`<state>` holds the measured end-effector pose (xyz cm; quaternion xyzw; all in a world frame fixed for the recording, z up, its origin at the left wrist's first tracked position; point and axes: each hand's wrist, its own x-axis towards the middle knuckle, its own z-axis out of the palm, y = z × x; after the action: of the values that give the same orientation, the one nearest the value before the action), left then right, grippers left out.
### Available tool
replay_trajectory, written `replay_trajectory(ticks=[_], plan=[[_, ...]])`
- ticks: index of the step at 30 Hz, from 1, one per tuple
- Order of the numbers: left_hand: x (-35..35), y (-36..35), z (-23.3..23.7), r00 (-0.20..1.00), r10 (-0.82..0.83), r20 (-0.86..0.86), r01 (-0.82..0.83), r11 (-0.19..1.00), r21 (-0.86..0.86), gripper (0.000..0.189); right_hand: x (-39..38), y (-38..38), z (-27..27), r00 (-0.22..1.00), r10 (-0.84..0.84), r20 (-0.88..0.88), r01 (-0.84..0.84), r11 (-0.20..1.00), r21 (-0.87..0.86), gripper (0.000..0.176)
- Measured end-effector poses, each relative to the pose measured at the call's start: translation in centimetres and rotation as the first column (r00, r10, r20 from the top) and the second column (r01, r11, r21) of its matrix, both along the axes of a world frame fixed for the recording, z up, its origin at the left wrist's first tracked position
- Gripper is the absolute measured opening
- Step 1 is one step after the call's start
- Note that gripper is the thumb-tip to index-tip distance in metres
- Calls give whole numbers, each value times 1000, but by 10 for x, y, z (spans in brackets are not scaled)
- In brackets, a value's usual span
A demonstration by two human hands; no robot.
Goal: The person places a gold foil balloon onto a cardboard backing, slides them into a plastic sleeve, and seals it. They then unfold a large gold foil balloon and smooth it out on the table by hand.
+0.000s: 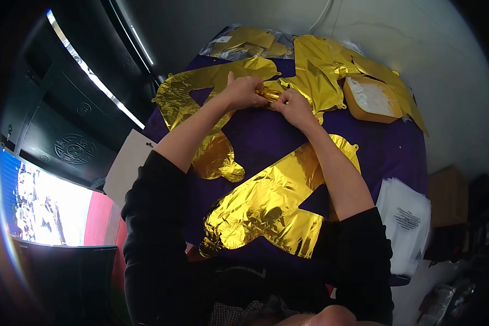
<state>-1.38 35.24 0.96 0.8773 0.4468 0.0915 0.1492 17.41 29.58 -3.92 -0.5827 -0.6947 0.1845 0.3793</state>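
While three crinkled gold foil balloons (271,209) are spread on the purple counter (386,146), one creased edge (270,94) is pinched by the left hand (244,91) and right hand (293,106).

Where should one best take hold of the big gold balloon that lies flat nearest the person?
Probably by the small tab at its far right corner, pinched from the right. The gold balloon lies flat and uninflated on the purple cloth, so its face offers no grip.

place: likely small packing workroom | cues: purple table (386,152), foil balloons (266,206), stacked plastic bags (407,217)
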Motion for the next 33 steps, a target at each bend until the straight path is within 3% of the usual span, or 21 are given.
replay_trajectory(ticks=[5,10,14,16,17,19,20,22,23,26,30,33], plan=[[1,-3,-5,999,23,24,-25,999,47,39,0,1,1,1000,10,-22,-12,999,-51,23],[1,-4,-8,999,-23,38,22,999,25,55,2,2,1,997,13,-80,-19,997,-74,22],[-1,-2,-15,998,-4,70,0,998,67,55,3,0,5,991,-8,-132,-8,993,-122,19],[-5,4,-23,946,-127,299,91,987,131,49,4,2,2,992,-13,-127,2,996,-85,16],[-4,7,-28,946,-128,299,92,987,132,49,3,3,-1,992,-16,-122,10,999,-50,14],[0,-2,-27,910,-155,384,-71,855,514,27,1,2,-6,987,-33,-160,35,999,5,12],[1,-5,-24,910,-157,383,-70,853,517,27,0,3,-7,980,-46,-196,59,996,62,10],[4,-21,-7,976,-135,169,19,831,556,17,0,6,-7,977,-40,-210,68,989,129,7],[7,-30,-2,977,-135,167,19,830,557,17,-1,6,-8,974,-35,-224,78,979,190,7],[23,-48,3,943,-286,-168,331,841,427,18,4,12,4,974,-54,-220,108,965,239,11],[49,-44,-9,881,-455,-130,444,702,557,15,18,18,41,989,-15,-146,63,943,328,12],[72,-26,-8,890,-454,-44,398,726,560,15,33,22,73,992,-25,-127,67,937,342,12]])
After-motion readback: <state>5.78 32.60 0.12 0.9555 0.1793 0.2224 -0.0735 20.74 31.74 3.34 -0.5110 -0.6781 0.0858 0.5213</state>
